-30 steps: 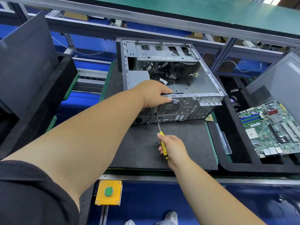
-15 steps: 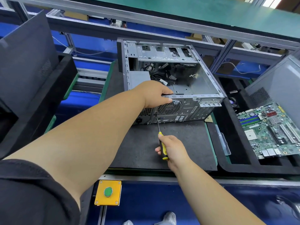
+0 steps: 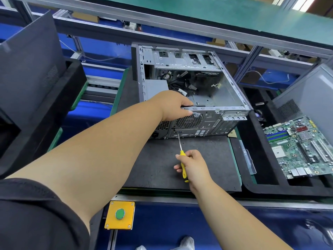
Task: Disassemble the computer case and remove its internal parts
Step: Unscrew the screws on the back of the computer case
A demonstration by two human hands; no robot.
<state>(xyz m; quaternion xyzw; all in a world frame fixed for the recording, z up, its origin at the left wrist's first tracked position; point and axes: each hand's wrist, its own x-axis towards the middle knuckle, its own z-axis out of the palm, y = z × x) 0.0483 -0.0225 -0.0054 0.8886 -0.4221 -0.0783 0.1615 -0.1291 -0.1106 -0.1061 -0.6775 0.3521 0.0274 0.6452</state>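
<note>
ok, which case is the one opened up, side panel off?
The middle computer case, which the left hand grips by its rear edge: its interior and cables show. The grey case at right and the dark one at left show closed panels.

Left hand (image 3: pixel 173 107): grips the top back edge of the open computer case (image 3: pixel 207 87).
Right hand (image 3: pixel 195 167): holds the yellow screwdriver (image 3: pixel 182 165).
Screwdriver tip: touches the back panel, just below the left fingers (image 3: pixel 187 112).
Mat (image 3: pixel 189 163): dark, under the right fingers.
Motherboard (image 3: pixel 299 147): far right of both hands.
</note>
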